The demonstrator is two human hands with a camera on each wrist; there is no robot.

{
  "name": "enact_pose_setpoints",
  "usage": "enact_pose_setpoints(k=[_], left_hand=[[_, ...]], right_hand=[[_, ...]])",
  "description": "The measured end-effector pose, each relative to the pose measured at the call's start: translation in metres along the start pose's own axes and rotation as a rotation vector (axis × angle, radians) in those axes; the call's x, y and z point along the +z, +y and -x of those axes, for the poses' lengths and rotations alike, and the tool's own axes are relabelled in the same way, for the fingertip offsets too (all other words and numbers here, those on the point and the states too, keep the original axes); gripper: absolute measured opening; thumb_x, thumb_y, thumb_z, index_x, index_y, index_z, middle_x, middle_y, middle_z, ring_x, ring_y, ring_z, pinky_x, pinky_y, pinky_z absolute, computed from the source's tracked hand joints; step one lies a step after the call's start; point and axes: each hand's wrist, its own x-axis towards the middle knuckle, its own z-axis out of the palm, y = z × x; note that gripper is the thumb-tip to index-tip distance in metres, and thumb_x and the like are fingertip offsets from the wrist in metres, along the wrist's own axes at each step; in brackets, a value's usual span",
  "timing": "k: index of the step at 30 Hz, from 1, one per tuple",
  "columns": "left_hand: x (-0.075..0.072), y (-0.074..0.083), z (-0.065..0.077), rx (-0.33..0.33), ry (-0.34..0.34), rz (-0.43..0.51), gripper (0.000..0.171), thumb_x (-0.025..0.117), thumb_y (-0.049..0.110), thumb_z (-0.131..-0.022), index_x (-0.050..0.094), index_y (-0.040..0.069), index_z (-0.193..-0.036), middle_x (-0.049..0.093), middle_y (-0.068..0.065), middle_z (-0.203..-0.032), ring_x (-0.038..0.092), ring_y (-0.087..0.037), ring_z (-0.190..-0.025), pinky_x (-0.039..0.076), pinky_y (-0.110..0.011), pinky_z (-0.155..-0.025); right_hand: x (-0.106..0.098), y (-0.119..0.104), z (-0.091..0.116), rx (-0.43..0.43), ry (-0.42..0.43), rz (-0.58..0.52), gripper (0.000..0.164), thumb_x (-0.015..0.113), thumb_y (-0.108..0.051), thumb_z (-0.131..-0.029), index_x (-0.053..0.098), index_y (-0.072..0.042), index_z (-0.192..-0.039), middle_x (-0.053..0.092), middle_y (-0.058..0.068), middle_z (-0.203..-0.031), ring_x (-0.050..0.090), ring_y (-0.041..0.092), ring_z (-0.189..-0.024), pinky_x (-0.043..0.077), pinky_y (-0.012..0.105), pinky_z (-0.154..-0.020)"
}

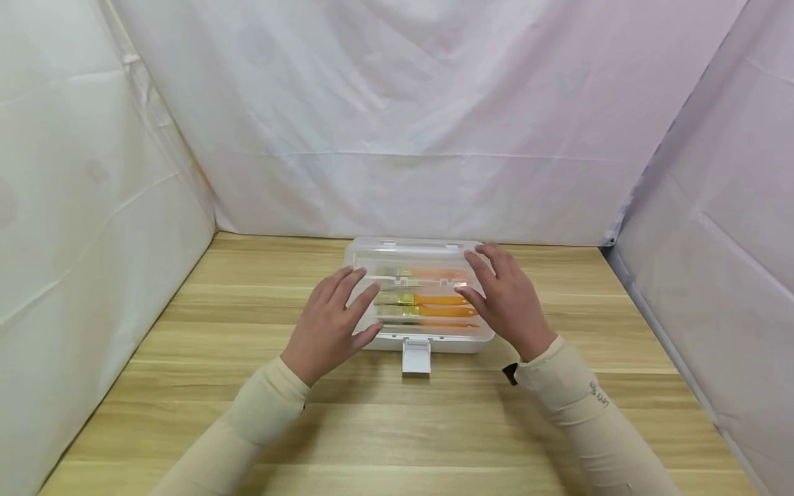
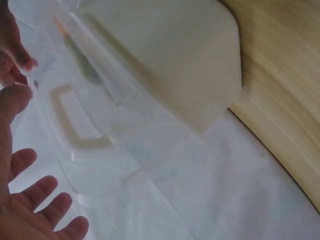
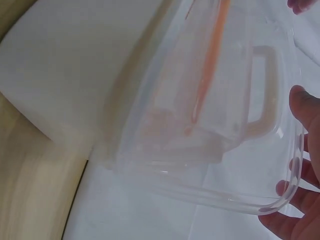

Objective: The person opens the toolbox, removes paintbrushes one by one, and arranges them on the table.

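A clear plastic case [image 1: 459, 346] stands on the table. Several flat paintbrushes with orange handles [image 1: 443, 300] and pale bristles show through its see-through lid [image 1: 397, 256]. A white latch [image 1: 416, 358] sticks out from the front. My left hand [image 1: 329, 317] is at the left side, fingers spread, the thumb right at the lid's edge in the left wrist view. Over the right side, my right hand [image 1: 509, 300] has loosely bent fingers; in the right wrist view its fingertips [image 3: 283, 188] overlap the lid's rim. A carry handle [image 3: 271, 90] shows on the lid.
The case rests towards the back of the wood-grain table [image 1: 384, 434]. A white cloth backdrop [image 1: 403, 117] hangs close behind it. More cloth forms a left wall [image 1: 74, 227] and a right wall [image 1: 732, 227].
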Motion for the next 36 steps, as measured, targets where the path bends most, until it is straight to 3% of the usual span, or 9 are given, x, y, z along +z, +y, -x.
enact_pose_setpoints(k=[15, 22, 27, 36], left_hand=[[0.006, 0.005, 0.024, -0.042, -0.064, -0.022, 0.065, 0.082, 0.041, -0.077, 0.062, 0.006, -0.127, 0.051, -0.023, -0.136, 0.046, -0.042, -0.127, 0.040, -0.054, -0.101], [0.012, 0.003, 0.034, -0.133, -0.171, -0.044, 0.072, 0.079, 0.047, -0.078, 0.057, 0.007, -0.134, 0.044, -0.028, -0.141, 0.041, -0.048, -0.131, 0.039, -0.059, -0.100], [0.016, 0.004, 0.039, -0.163, -0.237, -0.032, 0.076, 0.076, 0.049, -0.081, 0.053, 0.007, -0.140, 0.040, -0.026, -0.146, 0.036, -0.047, -0.135, 0.038, -0.059, -0.102], [0.016, 0.008, 0.043, -0.146, -0.233, -0.021, 0.070, 0.078, 0.045, -0.080, 0.056, 0.008, -0.137, 0.041, -0.027, -0.146, 0.038, -0.046, -0.134, 0.041, -0.059, -0.100]], right_hand=[[-0.008, 0.009, -0.022, 0.007, -0.018, 0.036, 0.062, 0.083, -0.023, -0.081, 0.058, 0.005, -0.130, 0.057, 0.024, -0.130, 0.050, 0.041, -0.127, 0.053, 0.054, -0.085], [-0.006, 0.018, -0.032, -0.017, -0.055, 0.062, 0.058, 0.082, -0.021, -0.083, 0.060, 0.007, -0.128, 0.059, 0.025, -0.129, 0.051, 0.042, -0.126, 0.045, 0.051, -0.100], [-0.006, 0.022, -0.038, -0.052, -0.073, 0.087, 0.057, 0.082, -0.020, -0.082, 0.061, 0.008, -0.126, 0.060, 0.026, -0.127, 0.053, 0.043, -0.122, 0.044, 0.049, -0.102], [-0.009, 0.026, -0.043, -0.042, -0.116, 0.105, 0.057, 0.082, -0.021, -0.082, 0.061, 0.007, -0.127, 0.061, 0.025, -0.129, 0.054, 0.041, -0.122, 0.045, 0.050, -0.100]])
